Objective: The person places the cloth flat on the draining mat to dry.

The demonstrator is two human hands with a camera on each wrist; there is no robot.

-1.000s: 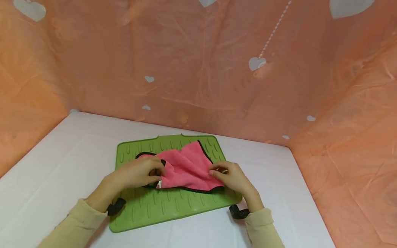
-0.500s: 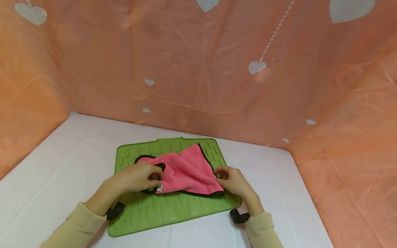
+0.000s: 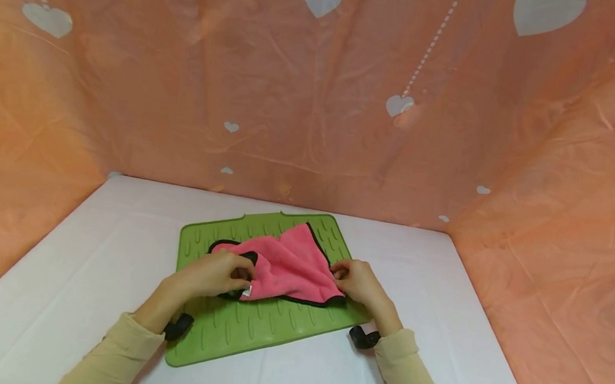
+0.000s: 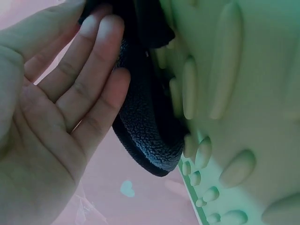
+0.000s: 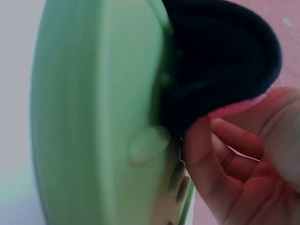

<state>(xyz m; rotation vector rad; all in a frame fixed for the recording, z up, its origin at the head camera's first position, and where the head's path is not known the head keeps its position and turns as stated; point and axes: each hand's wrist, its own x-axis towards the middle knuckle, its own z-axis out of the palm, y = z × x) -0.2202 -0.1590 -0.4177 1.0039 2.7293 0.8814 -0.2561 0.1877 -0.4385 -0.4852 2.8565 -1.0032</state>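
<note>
A crumpled pink cloth (image 3: 292, 261) with black edging and a dark underside lies on a green ridged mat (image 3: 257, 324). My left hand (image 3: 218, 273) pinches the cloth's left part, beside a small white tag. At the right edge, my right hand (image 3: 359, 283) pinches the cloth between thumb and fingers. In the left wrist view, the dark side of the cloth (image 4: 145, 108) hangs by the fingers of my left hand (image 4: 61, 93). The right wrist view has a folded dark corner (image 5: 220, 51) above my right hand (image 5: 239, 159).
The mat rests on a white-covered table (image 3: 97, 261), turned slightly. An orange curtain (image 3: 272, 84) with pale hearts stands behind and at both sides. A black band with a small device (image 3: 179, 327) is on the left wrist, and a similar one (image 3: 364, 338) on the right.
My right hand has shifted slightly right and down along the cloth's right edge. My left hand keeps its hold nearly in place. The whole head view has moved a little.
</note>
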